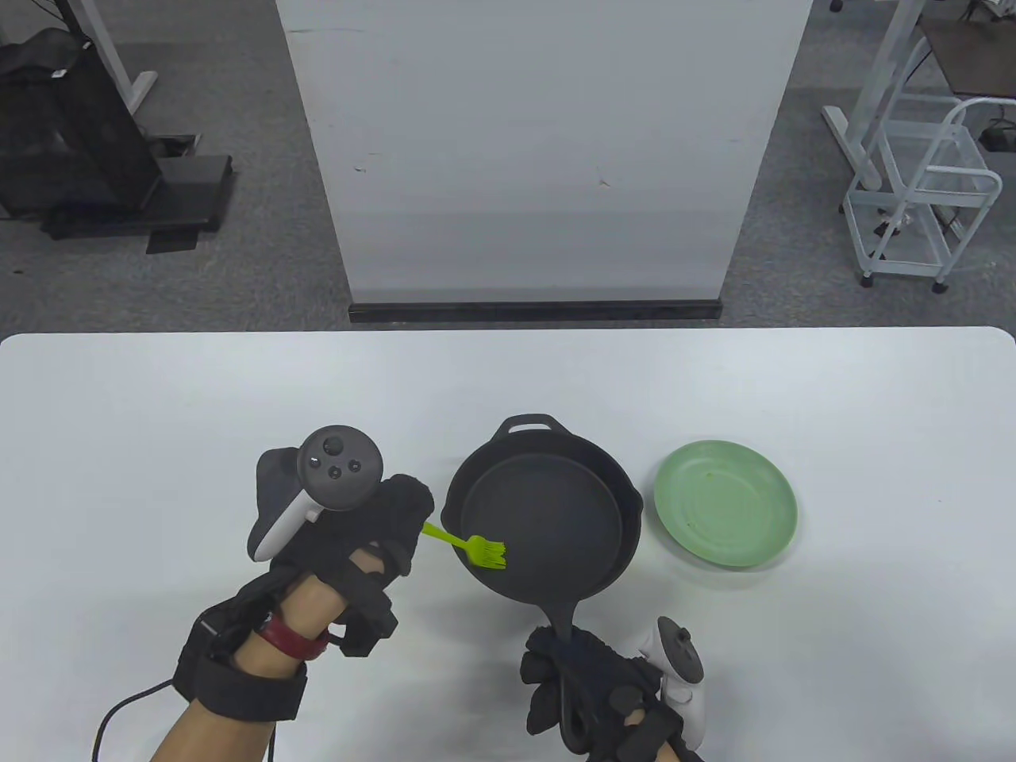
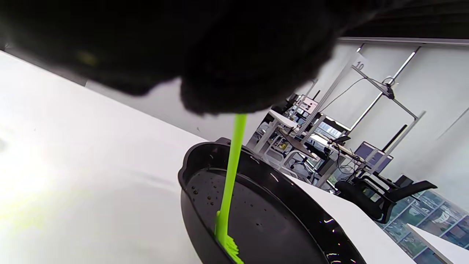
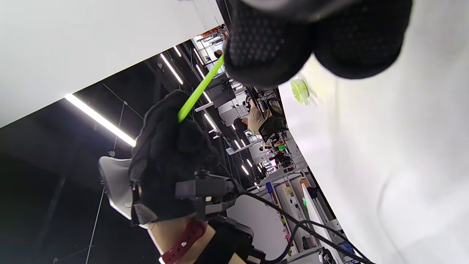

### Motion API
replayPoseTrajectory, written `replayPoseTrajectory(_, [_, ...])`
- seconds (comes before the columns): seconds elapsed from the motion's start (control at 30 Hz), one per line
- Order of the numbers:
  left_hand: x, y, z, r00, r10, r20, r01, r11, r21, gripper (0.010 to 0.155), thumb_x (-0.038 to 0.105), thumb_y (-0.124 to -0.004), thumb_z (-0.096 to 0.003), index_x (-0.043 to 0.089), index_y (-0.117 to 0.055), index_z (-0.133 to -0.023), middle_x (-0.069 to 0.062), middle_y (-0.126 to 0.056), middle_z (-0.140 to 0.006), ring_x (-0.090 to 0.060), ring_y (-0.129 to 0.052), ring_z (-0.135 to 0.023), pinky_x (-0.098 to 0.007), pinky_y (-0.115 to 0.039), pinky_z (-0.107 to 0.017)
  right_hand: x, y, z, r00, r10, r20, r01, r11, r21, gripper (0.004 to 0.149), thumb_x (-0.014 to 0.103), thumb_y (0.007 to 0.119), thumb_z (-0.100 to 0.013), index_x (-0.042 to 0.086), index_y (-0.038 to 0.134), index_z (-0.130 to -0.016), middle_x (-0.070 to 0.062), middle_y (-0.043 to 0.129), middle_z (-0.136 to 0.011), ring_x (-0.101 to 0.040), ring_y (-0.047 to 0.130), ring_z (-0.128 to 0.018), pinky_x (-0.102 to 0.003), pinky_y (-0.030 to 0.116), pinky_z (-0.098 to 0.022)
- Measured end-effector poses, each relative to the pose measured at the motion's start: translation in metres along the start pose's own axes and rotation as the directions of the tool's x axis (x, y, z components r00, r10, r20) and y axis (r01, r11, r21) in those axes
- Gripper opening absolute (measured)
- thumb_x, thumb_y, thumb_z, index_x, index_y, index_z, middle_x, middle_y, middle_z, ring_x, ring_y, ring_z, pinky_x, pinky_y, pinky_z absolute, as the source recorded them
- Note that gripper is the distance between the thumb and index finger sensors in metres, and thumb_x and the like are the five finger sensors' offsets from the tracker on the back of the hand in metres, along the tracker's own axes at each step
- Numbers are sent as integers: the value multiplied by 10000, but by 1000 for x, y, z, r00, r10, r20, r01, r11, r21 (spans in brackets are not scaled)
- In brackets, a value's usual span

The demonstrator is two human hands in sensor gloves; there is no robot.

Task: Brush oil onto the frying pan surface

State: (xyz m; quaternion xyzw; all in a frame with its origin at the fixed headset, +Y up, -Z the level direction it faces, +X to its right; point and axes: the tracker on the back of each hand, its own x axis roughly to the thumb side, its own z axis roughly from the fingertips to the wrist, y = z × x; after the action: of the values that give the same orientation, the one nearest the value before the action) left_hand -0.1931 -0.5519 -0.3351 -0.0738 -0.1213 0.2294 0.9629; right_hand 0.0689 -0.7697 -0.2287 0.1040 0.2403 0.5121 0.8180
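Green brush (image 1: 476, 548) bristles cross pan (image 1: 548, 516) rim; plate (image 1: 726, 514) just beside.

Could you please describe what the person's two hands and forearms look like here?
Both the left hand and right hand wear black sensor gloves, each with a grey-and-white tracker strapped on. The left wrist has a red band, a black forearm strap and a trailing black cable. Forearms are bare.

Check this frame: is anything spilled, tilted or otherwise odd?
The frying pan looks tilted, its near side raised by the right hand gripping the handle. The left hand holds the green brush inside it. No visible spill; the green plate sits flat.
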Motion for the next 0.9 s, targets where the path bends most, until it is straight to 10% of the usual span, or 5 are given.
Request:
replayPoseTrajectory(0.27, [21, -7, 3, 989, -128, 81, 130, 991, -17, 429, 340, -747, -456, 100, -848, -797, -81, -1082, -466, -330, -1037, -258, -422, -869, -155, -2, -1, 0, 1000, 17, -25, -17, 1000, -17, 568, 346, 625, -494, -40, 490, -889, -257, 654, -781, -156, 944, -403, -411, 864, -352])
replayPoseTrajectory(0.9, [33, -59, -26, 961, 251, 119, -225, 954, -196, 426, 333, -720, -455, 101, -829, -796, -78, -1055, -431, -315, -1015, -234, -414, -870, -159, -4, 1, -2, 999, -28, -24, 29, 999, 30, 565, 344, 623, -492, -38, 488, -886, -247, 660, -777, -137, 948, -399, -400, 874, -353])
